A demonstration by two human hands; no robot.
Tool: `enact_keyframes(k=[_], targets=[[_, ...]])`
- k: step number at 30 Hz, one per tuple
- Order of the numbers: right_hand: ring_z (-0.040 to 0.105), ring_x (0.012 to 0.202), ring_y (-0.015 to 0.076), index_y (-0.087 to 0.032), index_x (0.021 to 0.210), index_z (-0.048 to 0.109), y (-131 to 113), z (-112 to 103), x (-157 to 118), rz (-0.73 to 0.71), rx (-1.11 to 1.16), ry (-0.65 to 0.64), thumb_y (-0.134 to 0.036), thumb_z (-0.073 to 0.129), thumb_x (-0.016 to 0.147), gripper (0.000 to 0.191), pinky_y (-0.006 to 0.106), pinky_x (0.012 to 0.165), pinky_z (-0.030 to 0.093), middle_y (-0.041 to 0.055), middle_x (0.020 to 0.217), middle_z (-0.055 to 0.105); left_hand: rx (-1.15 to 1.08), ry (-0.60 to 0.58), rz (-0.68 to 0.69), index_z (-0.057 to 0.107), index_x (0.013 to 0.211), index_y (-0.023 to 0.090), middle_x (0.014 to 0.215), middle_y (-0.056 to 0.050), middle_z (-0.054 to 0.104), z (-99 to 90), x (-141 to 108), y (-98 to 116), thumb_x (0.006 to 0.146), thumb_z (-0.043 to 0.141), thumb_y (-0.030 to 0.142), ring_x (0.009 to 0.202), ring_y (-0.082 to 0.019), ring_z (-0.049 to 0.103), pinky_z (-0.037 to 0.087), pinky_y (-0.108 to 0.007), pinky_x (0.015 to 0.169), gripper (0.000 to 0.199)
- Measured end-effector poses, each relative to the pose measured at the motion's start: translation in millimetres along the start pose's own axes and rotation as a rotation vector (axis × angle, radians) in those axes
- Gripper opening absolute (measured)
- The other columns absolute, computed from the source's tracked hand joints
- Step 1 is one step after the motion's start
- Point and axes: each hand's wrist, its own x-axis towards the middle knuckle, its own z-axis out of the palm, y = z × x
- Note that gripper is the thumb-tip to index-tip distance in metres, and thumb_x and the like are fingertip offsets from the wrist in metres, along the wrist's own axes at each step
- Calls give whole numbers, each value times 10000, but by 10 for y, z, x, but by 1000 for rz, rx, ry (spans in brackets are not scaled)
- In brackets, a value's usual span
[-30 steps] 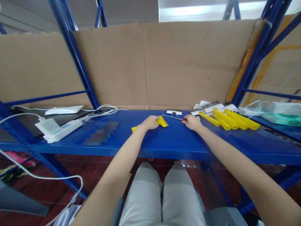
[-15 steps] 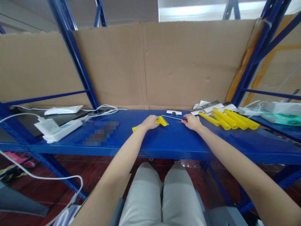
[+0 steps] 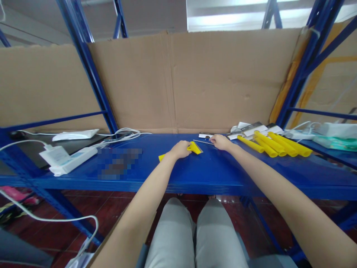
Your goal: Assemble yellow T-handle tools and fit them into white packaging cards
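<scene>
My left hand (image 3: 180,149) is closed around a yellow scraper (image 3: 195,148); its wide head with a thin clear edge sticks out to the right, and the handle end shows left of my wrist. In my right hand (image 3: 221,142) is a screwdriver, its thin metal shaft (image 3: 203,142) pointing left toward the scraper's head. My fingers hide the screwdriver's handle. Just behind the right hand lies a small white card (image 3: 205,136) with a dark spot.
Several yellow tubular handles (image 3: 275,144) lie at the right, with white and black packets (image 3: 248,129) behind them. A white power strip (image 3: 73,160) with cables is at the left, near a blurred-out patch (image 3: 119,163). Cardboard (image 3: 173,82) stands along the back of the blue shelf (image 3: 195,175).
My right hand has moved left and farther back, and the screwdriver's red handle, visible before, is now covered by it. The left hand keeps the scraper in nearly the same spot.
</scene>
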Motion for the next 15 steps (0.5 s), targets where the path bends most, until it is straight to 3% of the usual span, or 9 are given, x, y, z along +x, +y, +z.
enact_keyframes(k=[2,6,15], targets=[[638,984,207,-182,1011,714,-46,7,124,-12,-6,-54,-127,447,854,315,238,805,429,94,1064,708,7,7,8,647,1160,143,1197,-129,653,-5,-10,14,778,620,209,1131,-253,594,441,-297,943,388],[631,1033,203,-146,1052,713,-137,51,288,24,-37,-80,-78,452,825,353,218,829,429,123,1128,689,34,-22,37,656,1139,128,1206,-128,646,-31,-39,54,802,586,213,1118,-252,597,440,-291,935,354],[627,1060,218,-122,1048,703,-163,54,383,74,-74,-105,-96,458,842,321,248,840,455,162,1118,684,28,-28,4,625,1173,123,1213,-129,637,-32,-49,68,809,591,244,1149,-248,571,431,-288,947,385]])
